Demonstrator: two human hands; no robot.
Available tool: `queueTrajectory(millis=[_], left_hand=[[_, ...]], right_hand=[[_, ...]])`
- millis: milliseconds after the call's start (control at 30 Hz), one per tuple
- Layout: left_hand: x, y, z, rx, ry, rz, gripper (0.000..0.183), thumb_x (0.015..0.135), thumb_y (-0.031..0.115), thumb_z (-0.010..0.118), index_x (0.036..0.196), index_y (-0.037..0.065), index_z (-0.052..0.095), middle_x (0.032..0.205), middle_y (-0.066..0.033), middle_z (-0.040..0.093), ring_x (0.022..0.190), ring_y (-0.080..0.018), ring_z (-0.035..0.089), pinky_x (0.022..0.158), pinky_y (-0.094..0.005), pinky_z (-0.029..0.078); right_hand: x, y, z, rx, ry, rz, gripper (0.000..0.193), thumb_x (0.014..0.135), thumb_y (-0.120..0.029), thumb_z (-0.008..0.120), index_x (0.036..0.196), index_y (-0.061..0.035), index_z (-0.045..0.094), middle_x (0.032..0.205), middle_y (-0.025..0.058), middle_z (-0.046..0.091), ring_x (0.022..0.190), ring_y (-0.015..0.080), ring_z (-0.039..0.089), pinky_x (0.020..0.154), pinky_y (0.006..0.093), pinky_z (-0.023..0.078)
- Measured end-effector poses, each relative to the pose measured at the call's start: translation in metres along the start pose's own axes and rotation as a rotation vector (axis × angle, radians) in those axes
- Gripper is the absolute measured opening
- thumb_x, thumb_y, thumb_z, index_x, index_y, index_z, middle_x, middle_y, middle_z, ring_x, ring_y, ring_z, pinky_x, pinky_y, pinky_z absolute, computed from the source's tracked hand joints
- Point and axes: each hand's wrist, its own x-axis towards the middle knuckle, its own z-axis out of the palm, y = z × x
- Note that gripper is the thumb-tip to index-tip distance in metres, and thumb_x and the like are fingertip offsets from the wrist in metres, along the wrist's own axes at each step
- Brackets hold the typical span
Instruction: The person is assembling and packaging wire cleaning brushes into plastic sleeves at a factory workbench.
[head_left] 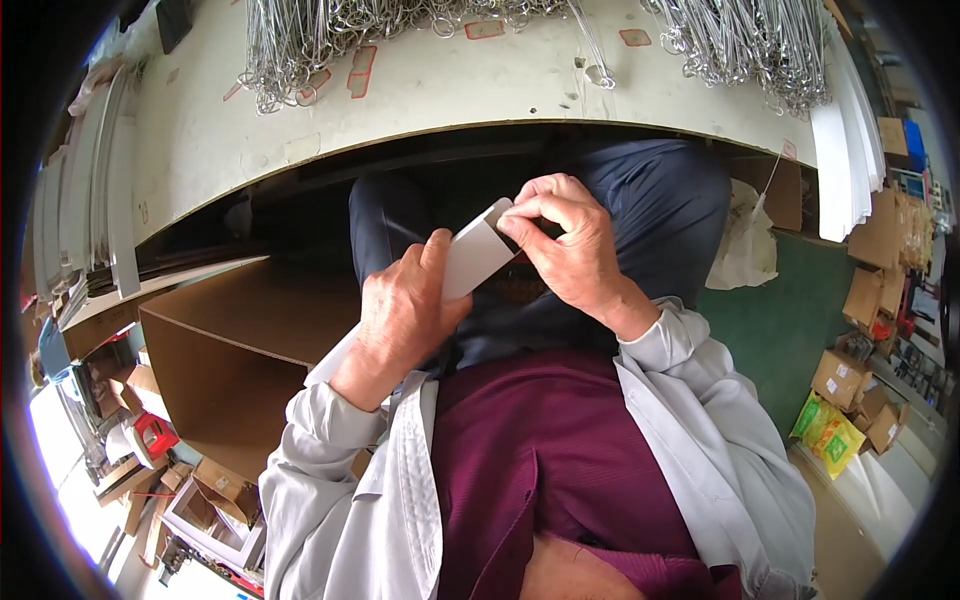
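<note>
A long, narrow white cardboard box [478, 256] lies slantwise above my lap. Its far end, with a flap, points up and to the right, and its other end shows below my left wrist. My left hand [405, 305] is wrapped round the box from the left, thumb on the near side. At the far end, my right hand [572, 245] has its thumb and index finger pressed together at the flap's edge. Whether the flap itself is between those fingertips is hard to see. The inside of the box is mostly hidden.
Bundles of metal wire rods with looped ends [745, 50] lie on the pale worktable [200, 150] ahead. Flat white cartons [845, 150] are stacked at its right end, with more at the left. A large open brown carton [230, 350] stands beside my left arm.
</note>
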Motion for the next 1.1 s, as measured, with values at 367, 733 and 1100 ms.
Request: queueTrajectory(millis=[367, 733, 1100], left_hand=[[-0.002, 0.006, 0.014, -0.226, 0.074, -0.050, 0.061, 0.075, 0.017, 0.078, 0.129, 0.002, 0.054, 0.101, -0.0194, 0.071, 0.088, -0.0387, 0.072, 0.073, -0.0470, 0.060], [-0.006, 0.004, 0.018, -0.348, 0.042, -0.142, 0.067, 0.077, 0.020, 0.081, 0.135, 0.000, 0.053, 0.110, -0.0232, 0.071, 0.097, -0.0408, 0.072, 0.082, -0.0462, 0.060], [0.002, 0.010, 0.022, -0.485, 0.072, -0.132, 0.078, 0.076, 0.016, 0.085, 0.145, 0.010, 0.048, 0.112, -0.0214, 0.071, 0.102, -0.0390, 0.072, 0.086, -0.0439, 0.059]], right_hand=[[-0.017, -0.009, 0.018, -0.042, -0.109, -0.020, 0.043, 0.100, -0.012, 0.060, 0.138, 0.0063, 0.054, 0.132, 0.0254, 0.063, 0.125, 0.0427, 0.058, 0.106, 0.0454, 0.048], [-0.025, -0.008, 0.004, -0.090, -0.177, -0.093, 0.053, 0.098, -0.025, 0.069, 0.140, 0.0044, 0.055, 0.146, 0.0253, 0.054, 0.138, 0.0430, 0.049, 0.113, 0.0484, 0.040], [-0.027, -0.010, -0.006, 0.179, -0.111, 0.135, 0.021, 0.101, -0.012, 0.064, 0.114, 0.0023, 0.071, 0.120, 0.0248, 0.070, 0.094, 0.0327, 0.074, 0.080, 0.0352, 0.058]])
